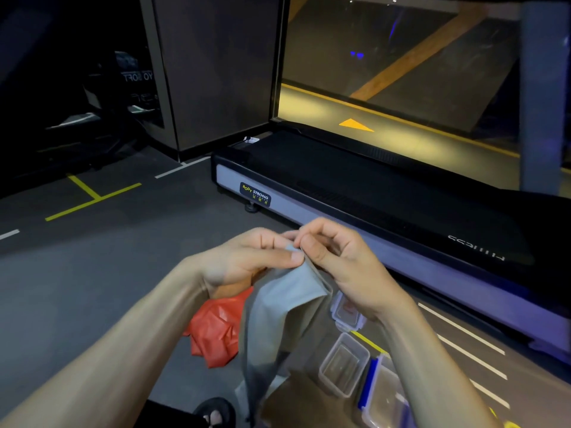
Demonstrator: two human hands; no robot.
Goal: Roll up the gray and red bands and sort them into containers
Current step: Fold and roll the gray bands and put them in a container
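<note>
A gray band (278, 310) hangs in front of me from its top edge down to the floor. My left hand (247, 261) pinches that top edge between thumb and fingers. My right hand (333, 257) pinches the same edge right beside it, fingers curled. A crumpled red band (216, 332) lies on the floor below my left hand, partly hidden by the gray band. A clear open container (344, 364) stands on the floor under my right forearm. Another container with blue clips (383, 393) sits next to it.
A clear lid with clips (347, 313) lies on the floor behind the gray band. A treadmill (355, 193) runs along the right, close beyond my hands. My sandalled foot (216, 412) shows at the bottom. Dark gym floor with yellow and white lines extends to the left.
</note>
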